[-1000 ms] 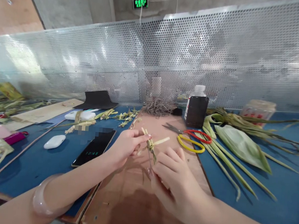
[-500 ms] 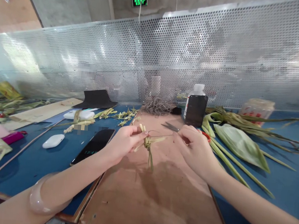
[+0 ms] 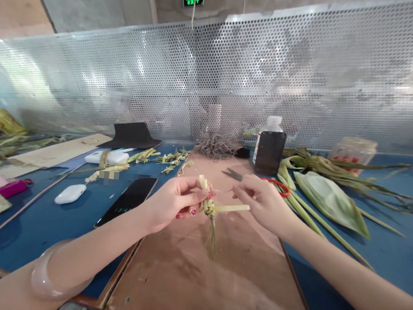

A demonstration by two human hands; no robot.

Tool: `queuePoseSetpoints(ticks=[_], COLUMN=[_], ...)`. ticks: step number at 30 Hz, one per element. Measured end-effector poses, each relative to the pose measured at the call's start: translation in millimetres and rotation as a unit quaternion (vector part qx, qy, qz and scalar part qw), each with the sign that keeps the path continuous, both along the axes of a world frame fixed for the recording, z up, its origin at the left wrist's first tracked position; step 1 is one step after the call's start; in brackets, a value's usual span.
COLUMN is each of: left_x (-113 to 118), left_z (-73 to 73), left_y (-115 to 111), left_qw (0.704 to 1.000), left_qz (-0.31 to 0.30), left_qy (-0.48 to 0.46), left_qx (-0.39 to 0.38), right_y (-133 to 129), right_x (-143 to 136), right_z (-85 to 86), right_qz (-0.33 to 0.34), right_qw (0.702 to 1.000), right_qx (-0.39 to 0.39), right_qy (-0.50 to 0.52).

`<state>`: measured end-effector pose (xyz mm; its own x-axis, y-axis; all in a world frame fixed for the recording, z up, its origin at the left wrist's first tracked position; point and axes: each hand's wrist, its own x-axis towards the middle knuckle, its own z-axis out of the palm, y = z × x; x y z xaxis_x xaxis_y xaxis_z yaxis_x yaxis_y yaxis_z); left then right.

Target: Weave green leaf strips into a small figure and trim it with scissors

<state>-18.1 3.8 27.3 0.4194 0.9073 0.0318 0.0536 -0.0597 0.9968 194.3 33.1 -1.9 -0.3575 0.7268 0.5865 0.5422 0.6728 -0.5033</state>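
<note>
A small woven piece of pale green leaf strips [image 3: 209,207] is pinched between the thumb and fingers of my left hand [image 3: 175,198] above the brown board. Thin green strands dangle below it, and one flat strip sticks out to the right. My right hand [image 3: 258,199] is closed in a pinch at the end of a thin strand that runs toward the woven piece; whether it is fibre or wire I cannot tell. Just behind the right hand lie scissors with dark blades [image 3: 232,174] and red handles, on the board's right side.
A phone [image 3: 269,153] leans on a clear bottle [image 3: 274,121] behind the scissors. Grey cord [image 3: 216,146] is heaped at the board's far end. Leaves [image 3: 333,199] lie to the right. Another phone [image 3: 129,201], a white case [image 3: 70,194] and leaf scraps [image 3: 172,158] are left.
The right hand has come slightly left and the gap between my hands is smaller. The woven piece has shifted slightly right, its flat strip now pointing more level. The curved thin strand looks shorter.
</note>
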Motion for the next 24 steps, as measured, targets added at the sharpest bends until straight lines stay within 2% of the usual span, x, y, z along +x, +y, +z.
queuePoseSetpoints(ticks=[5,8,11,18,24], left_x=[1.3,3.8,5.9,6.4,6.6], left_z=[-5.3,-6.3,-6.5,-7.8,-9.0], left_y=[-3.1,-6.3,-7.7,-6.2,-3.8], left_qw=[0.996,0.994,0.995,0.998,0.997], left_qz=[-0.080,-0.096,-0.094,-0.038,-0.036], left_qy=[-0.046,-0.046,-0.023,0.028,0.047], left_qx=[-0.009,-0.014,0.003,0.040,0.053], right_y=[-5.1,-7.1,-6.9,-3.6,-19.4], right_x=[-14.1,-21.9,-23.3,-22.3,-31.1], right_z=[-5.0,-9.0,-10.7,-16.3,-17.4], right_qz=[0.030,0.068,0.084,0.082,0.126], right_qw=[0.999,0.997,0.996,0.996,0.990], right_qx=[-0.023,-0.030,-0.032,-0.038,-0.066], right_qy=[0.000,0.001,0.009,0.017,-0.013])
